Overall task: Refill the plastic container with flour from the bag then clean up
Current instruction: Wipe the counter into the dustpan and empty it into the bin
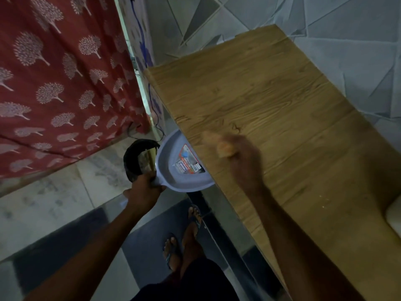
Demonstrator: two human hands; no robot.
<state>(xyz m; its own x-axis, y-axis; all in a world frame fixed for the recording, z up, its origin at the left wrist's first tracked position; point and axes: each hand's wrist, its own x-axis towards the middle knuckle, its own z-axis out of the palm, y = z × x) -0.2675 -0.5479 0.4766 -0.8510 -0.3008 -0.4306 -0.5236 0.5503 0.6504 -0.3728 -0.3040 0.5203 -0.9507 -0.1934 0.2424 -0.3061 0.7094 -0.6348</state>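
My left hand grips the handle of a pale lilac plastic dustpan, holding its mouth tucked under the front edge of the wood-grain counter. A printed label sticks inside the pan. My right hand rests on the counter just beside that edge, blurred by motion, fingers curled around a small pale orange thing, perhaps a cloth or sponge. A few white flour specks lie on the counter near the right. The flour bag is out of view.
A red curtain with pale tree prints hangs at the left. A black curved object lies on the floor beside the dustpan. A white object's corner sits at the counter's right edge. My sandalled feet stand on a dark mat.
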